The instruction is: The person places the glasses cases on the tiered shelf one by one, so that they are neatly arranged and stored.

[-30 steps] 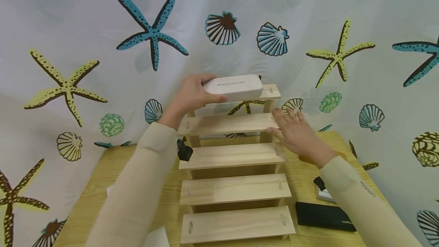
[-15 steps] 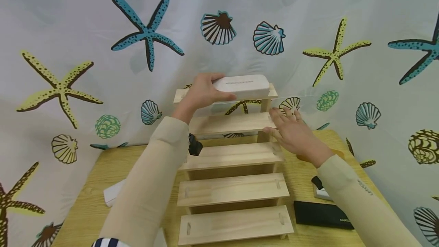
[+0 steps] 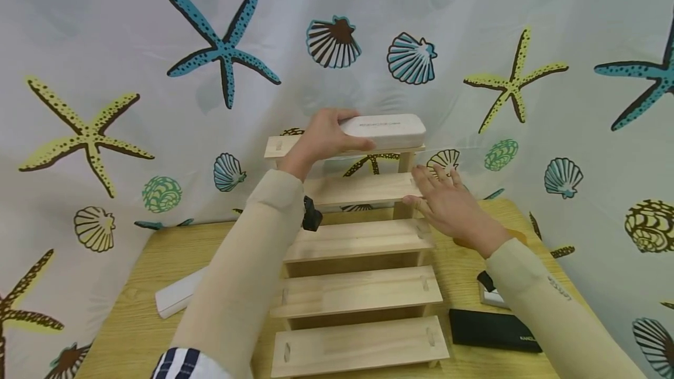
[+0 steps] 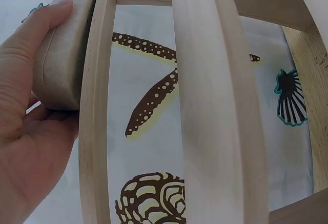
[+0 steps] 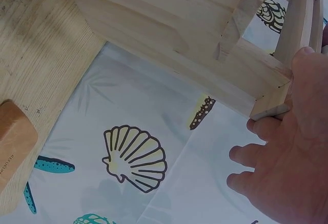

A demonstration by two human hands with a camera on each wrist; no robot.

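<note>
My left hand grips the left end of a white, rounded hard case, like a glasses case, with faint print on its lid. The case lies along the top board of a stepped wooden rack, towards its right end. In the left wrist view, the thumb lies on one face of the case and the other fingers curl beneath it. My right hand touches the right end of the second board from the top, its fingers straight and spread. In the right wrist view, its thumb rests against the wood.
The wooden table carries a white case left of the rack. On the right lie a black box, a white box partly under the sleeve, and a brown case. A patterned curtain hangs behind.
My left hand has slid the white case rightwards along the top board, uncovering the board's left end. The right hand stays at the rack's right side.
</note>
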